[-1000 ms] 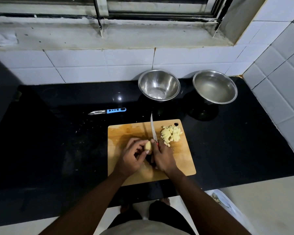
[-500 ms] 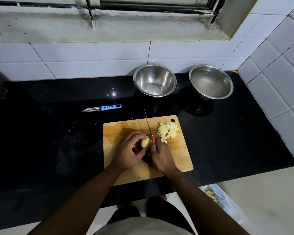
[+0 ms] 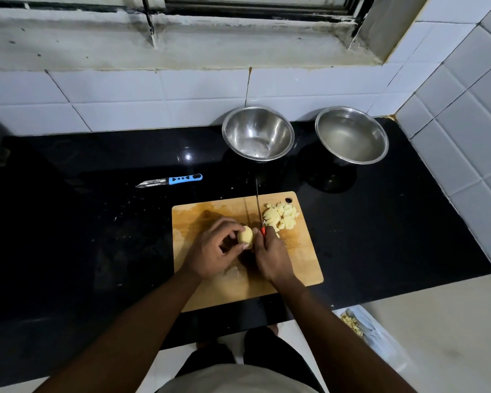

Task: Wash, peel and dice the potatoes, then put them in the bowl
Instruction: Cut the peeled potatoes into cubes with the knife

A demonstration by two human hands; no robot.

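Dicing a peeled potato on the cutting board [image 3: 304, 268] near the tabletop's [image 3: 97, 236] front edge.
Bare black tabletop lies wide to the left of the board, narrower to the right before the tiled wall. Since a moment ago the hands hold much the same pose. Left hand [image 3: 213, 252] fingers curl closed around the peeled potato piece [image 3: 245, 236]; right hand [image 3: 272, 258] grips the knife [image 3: 258, 205], blade pointing away beside the diced potato pile [image 3: 281, 217]. Two steel bowls sit behind: left bowl [image 3: 258, 133], right bowl [image 3: 351, 134]. A peeler [image 3: 169, 180] lies apart.
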